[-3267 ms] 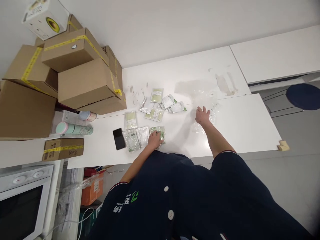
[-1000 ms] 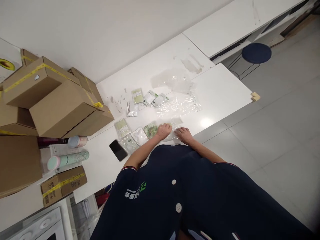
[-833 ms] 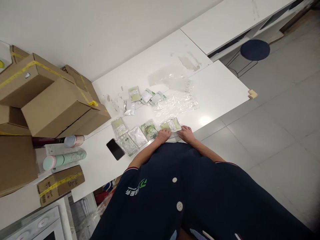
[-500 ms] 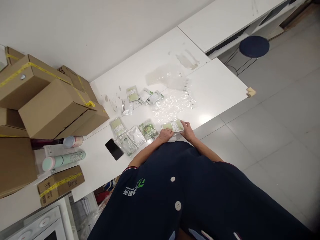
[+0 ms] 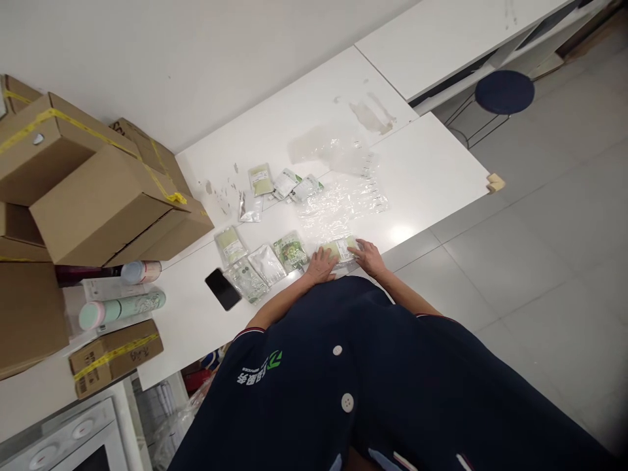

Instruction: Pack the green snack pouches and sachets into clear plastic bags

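Observation:
A pale green packet with a white label (image 5: 342,249), in clear plastic, lies at the table's front edge between my hands. My left hand (image 5: 321,264) rests on its left end, fingers stretched and apart. Across the right end lie the extended fingers of my right hand (image 5: 370,258); its thumb is hard to make out. Just left of my left hand is a green printed pouch (image 5: 290,251). Beside that are a silvery packet (image 5: 267,263), a clear-wrapped packet (image 5: 246,280) and another pale green packet (image 5: 230,246). Beyond my hands, clear plastic bags (image 5: 338,201) are spread out.
Farther back on the white table (image 5: 432,176) lie a green packet (image 5: 260,179), white-and-green sachets (image 5: 307,188) and a silvery sachet (image 5: 250,207). A phone (image 5: 222,288), a mint bottle (image 5: 122,309) and cardboard boxes (image 5: 98,203) are on the left. A stool (image 5: 504,92) stands at right.
My left fingers have straightened and spread over the packet's left end. My right fingers have moved inward over its right end. The view has shifted slightly.

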